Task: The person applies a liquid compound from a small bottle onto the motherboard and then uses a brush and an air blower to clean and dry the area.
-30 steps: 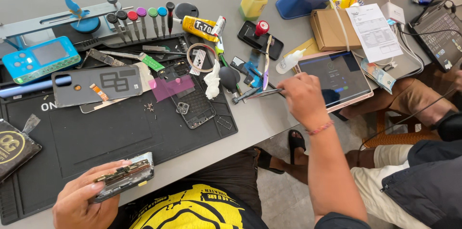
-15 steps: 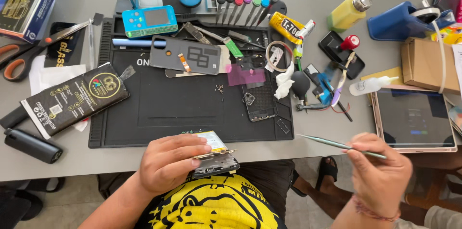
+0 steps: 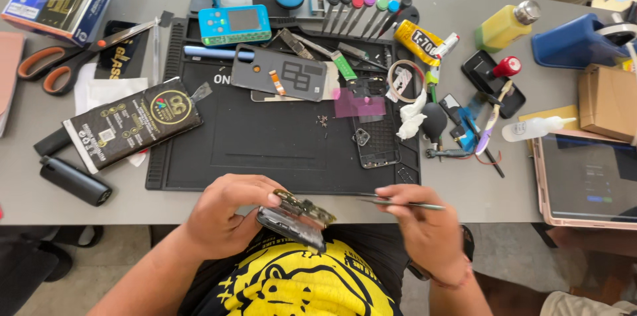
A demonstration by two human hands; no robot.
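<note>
An opened phone [image 3: 296,218], its circuit side exposed, is held tilted in the left hand [image 3: 222,216] at the near edge of the surface [image 3: 464,176], partly over the lap; that grip is closed around the phone's left end. At 3 o'clock from it, thin metal tweezers [image 3: 405,204] are pinched in the right hand [image 3: 424,226], the tips pointed toward the phone. A slip of those tips could scratch the board or tear a flex cable, and a dropped part would fall off the edge. Farther off, at 12 o'clock on the black mat [image 3: 265,143], tiny loose screws [image 3: 322,120] lie unguarded and could be scattered by a sleeve.
</note>
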